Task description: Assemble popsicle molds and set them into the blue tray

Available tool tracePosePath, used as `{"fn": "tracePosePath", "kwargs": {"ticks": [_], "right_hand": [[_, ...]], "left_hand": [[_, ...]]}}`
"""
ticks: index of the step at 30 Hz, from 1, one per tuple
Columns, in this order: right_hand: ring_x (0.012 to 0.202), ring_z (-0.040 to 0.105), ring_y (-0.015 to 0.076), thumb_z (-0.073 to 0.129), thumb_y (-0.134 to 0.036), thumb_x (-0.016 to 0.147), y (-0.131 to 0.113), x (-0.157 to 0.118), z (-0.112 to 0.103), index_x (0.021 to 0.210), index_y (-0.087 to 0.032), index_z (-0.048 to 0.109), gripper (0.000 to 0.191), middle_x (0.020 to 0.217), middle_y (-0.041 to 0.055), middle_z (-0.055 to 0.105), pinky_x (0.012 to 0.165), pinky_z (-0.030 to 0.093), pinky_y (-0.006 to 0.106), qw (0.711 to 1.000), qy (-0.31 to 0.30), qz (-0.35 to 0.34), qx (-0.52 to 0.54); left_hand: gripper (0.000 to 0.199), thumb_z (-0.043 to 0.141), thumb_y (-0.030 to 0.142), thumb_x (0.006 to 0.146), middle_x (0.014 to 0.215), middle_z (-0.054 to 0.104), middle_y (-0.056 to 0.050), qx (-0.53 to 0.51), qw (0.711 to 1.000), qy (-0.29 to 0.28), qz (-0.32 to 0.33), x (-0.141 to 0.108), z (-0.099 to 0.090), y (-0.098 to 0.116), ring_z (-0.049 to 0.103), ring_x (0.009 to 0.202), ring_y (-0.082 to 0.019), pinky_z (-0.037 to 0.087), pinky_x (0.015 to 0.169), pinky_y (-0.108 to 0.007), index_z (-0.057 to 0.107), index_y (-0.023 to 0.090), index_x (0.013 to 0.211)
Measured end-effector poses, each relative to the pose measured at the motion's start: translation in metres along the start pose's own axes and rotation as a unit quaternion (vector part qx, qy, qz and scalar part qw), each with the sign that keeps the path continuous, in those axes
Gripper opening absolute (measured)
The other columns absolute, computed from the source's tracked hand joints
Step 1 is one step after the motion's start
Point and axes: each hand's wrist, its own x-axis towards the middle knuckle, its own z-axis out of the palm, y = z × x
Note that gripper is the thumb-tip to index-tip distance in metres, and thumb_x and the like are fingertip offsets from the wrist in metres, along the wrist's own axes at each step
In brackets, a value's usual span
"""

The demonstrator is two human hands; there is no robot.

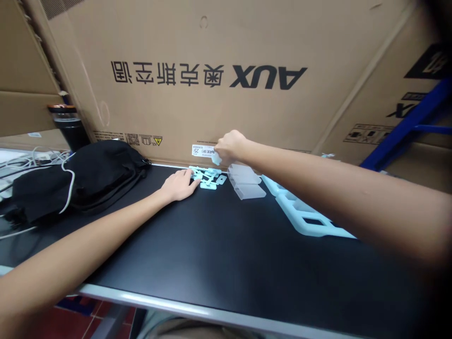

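Near the back of the black table lies a loose pile of light-blue flat plastic pieces [208, 185]. My left hand [180, 184] rests at the pile's left side, fingers stretched out and touching its edge. Raised above the pile is my right hand [231, 145], its fingers pinched on a small light-blue plastic piece [216, 159]. Just right of the pile stands a clear plastic box [250, 192] with divided compartments. Farther right is a large light-blue plastic frame [310, 228] with openings, partly covered by my right forearm.
A large cardboard box [176, 108] rises directly behind the table [212, 263]. On the left lie a black bag [106, 172] and white cables [42, 157], with a dark bottle [72, 129] behind them. A blue metal bar [406, 125] slants at the right.
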Motion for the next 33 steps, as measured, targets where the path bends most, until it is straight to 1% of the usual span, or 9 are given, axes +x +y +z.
{"fn": "tracePosePath", "kwargs": {"ticks": [3, 8, 11, 14, 18, 21, 23, 29, 33], "right_hand": [[0.099, 0.062, 0.0348, 0.063, -0.06, 0.074, 0.0, -0.005, -0.004, 0.097, -0.018, 0.072, 0.049, 0.098, 0.0163, 0.069, 0.077, 0.044, 0.046, 1.0, 0.007, -0.006, -0.029], [0.102, 0.062, 0.0343, 0.061, -0.064, 0.075, 0.007, -0.006, -0.013, 0.101, -0.017, 0.071, 0.054, 0.103, 0.0152, 0.069, 0.08, 0.044, 0.044, 0.999, 0.01, -0.002, -0.04], [0.102, 0.062, 0.0326, 0.055, -0.071, 0.076, 0.016, -0.005, -0.013, 0.099, -0.017, 0.07, 0.061, 0.1, 0.0132, 0.069, 0.081, 0.044, 0.043, 1.0, 0.025, -0.002, -0.015], [0.095, 0.063, 0.0297, 0.044, -0.078, 0.078, 0.02, -0.022, -0.009, 0.098, -0.018, 0.068, 0.068, 0.092, 0.0109, 0.07, 0.078, 0.044, 0.042, 0.998, 0.035, -0.02, 0.043], [0.083, 0.064, 0.0309, 0.045, -0.083, 0.073, 0.008, -0.09, -0.001, 0.109, -0.018, 0.059, 0.075, 0.087, 0.0142, 0.069, 0.069, 0.042, 0.039, 0.993, 0.059, -0.017, 0.098], [0.071, 0.063, 0.0295, 0.038, -0.079, 0.08, -0.005, -0.143, 0.013, 0.114, -0.018, 0.05, 0.07, 0.081, 0.0136, 0.068, 0.061, 0.037, 0.035, 0.988, 0.081, 0.034, 0.126], [0.066, 0.061, 0.0273, 0.036, -0.073, 0.084, -0.011, -0.163, 0.027, 0.111, -0.019, 0.048, 0.061, 0.081, 0.0121, 0.068, 0.056, 0.033, 0.032, 0.982, 0.092, 0.072, 0.148], [0.08, 0.059, 0.0278, 0.034, -0.06, 0.089, -0.009, -0.169, 0.064, 0.103, -0.021, 0.049, 0.044, 0.095, 0.0116, 0.066, 0.057, 0.033, 0.032, 0.956, 0.16, 0.128, 0.211], [0.093, 0.056, 0.0309, 0.032, -0.062, 0.091, -0.005, -0.174, 0.073, 0.105, -0.021, 0.051, 0.047, 0.102, 0.0129, 0.062, 0.069, 0.04, 0.038, 0.941, 0.199, 0.133, 0.237]], "left_hand": [[0.052, 0.024, 0.061, 0.093, 0.128, 0.058, -0.012, 0.006, 1.0, -0.002, -0.001, 0.0, 0.0, 0.0, 0.053, 0.119, -0.031, 0.044, 0.095, -0.046, 0.048, 0.021, 0.116], [0.052, 0.024, 0.059, 0.093, 0.13, 0.057, -0.012, 0.022, 1.0, -0.009, -0.009, 0.001, 0.0, 0.001, 0.052, 0.119, -0.031, 0.044, 0.095, -0.045, 0.048, 0.021, 0.118], [0.05, 0.025, 0.058, 0.094, 0.128, 0.058, -0.011, 0.023, 1.0, -0.005, -0.006, 0.0, 0.0, 0.001, 0.053, 0.117, -0.03, 0.045, 0.093, -0.045, 0.047, 0.021, 0.12], [0.047, 0.028, 0.054, 0.095, 0.126, 0.058, -0.013, 0.035, 0.999, 0.023, 0.008, -0.001, -0.001, 0.002, 0.054, 0.115, -0.031, 0.045, 0.092, -0.045, 0.048, 0.019, 0.12], [0.038, 0.035, 0.041, 0.096, 0.131, 0.052, -0.018, 0.094, 0.979, 0.125, 0.132, -0.007, -0.006, 0.012, 0.046, 0.124, -0.033, 0.036, 0.103, -0.046, 0.051, 0.014, 0.117], [0.031, 0.036, 0.034, 0.097, 0.121, 0.056, -0.016, 0.118, 0.959, 0.127, 0.224, -0.016, -0.008, 0.03, 0.049, 0.118, -0.031, 0.036, 0.101, -0.045, 0.054, 0.014, 0.114], [0.029, 0.037, 0.032, 0.097, 0.112, 0.059, -0.014, 0.125, 0.951, 0.112, 0.261, -0.023, -0.008, 0.044, 0.053, 0.112, -0.029, 0.038, 0.098, -0.042, 0.056, 0.014, 0.11], [0.025, 0.036, 0.028, 0.099, 0.101, 0.06, -0.008, 0.121, 0.92, 0.059, 0.369, -0.031, -0.006, 0.067, 0.057, 0.095, -0.021, 0.042, 0.09, -0.034, 0.058, 0.017, 0.102], [0.028, 0.034, 0.028, 0.098, 0.096, 0.06, -0.008, 0.113, 0.92, 0.046, 0.372, -0.027, -0.007, 0.063, 0.057, 0.09, -0.02, 0.043, 0.088, -0.034, 0.059, 0.017, 0.096]]}}
